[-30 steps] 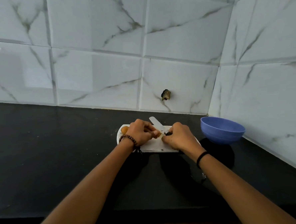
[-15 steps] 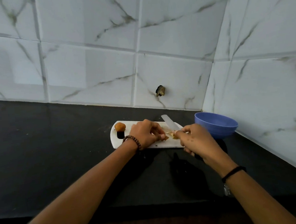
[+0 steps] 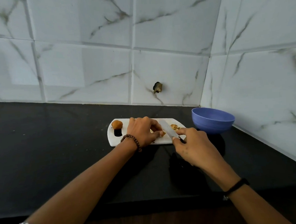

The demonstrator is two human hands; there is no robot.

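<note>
Pinching a small yellow-brown piece of food (image 3: pixel 163 133) in the curled fingers (image 3: pixel 155 127) of the left hand (image 3: pixel 142 132), midway along a white rounded plastic cutting board (image 3: pixel 111 140) on the black tabletop (image 3: pixel 50 143). Gripping a steel-bladed kitchen knife (image 3: pixel 167 130) in the right hand (image 3: pixel 194 145), fingers wrapped round its handle, blade slanting just right of the piece. Sharing the board with a heap of cut bits (image 3: pixel 174 127) and a round orange-brown lump (image 3: pixel 116 124).

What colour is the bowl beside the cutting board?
Blue-violet; the bowl shows plainly in the head view.

Blue bowl (image 3: pixel 212 127) on black counter (image 3: pixel 50 143)
</note>
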